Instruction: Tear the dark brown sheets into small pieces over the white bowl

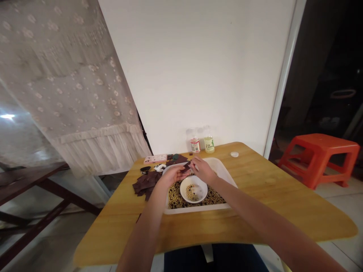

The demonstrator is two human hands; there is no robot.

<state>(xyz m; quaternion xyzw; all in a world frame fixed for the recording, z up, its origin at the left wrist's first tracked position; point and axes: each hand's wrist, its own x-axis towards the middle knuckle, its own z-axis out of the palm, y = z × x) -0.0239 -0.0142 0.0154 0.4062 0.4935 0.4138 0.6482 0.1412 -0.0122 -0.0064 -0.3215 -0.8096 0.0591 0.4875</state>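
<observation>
Over the far side of a white tray (219, 166), both my hands are at a small dark brown cloth piece (186, 165). My left hand (173, 175) is palm up, its fingers curled under the piece. My right hand (202, 169) pinches at the piece's right side; its fingertips are partly hidden. Just below them sits a white bowl (202, 192) with pale round beads (192, 192) in it. Around the bowl, the tray holds many mixed tan and dark beads (175, 198). More dark brown cloth pieces (146, 183) are heaped left of the tray.
The wooden table (269, 196) stands against a white wall. At its back are a red-labelled jar (195, 145), a green-labelled jar (209, 144) and a white lid (234, 154). A pink-edged phone (155, 158) lies back left. An orange stool (320, 155) stands right.
</observation>
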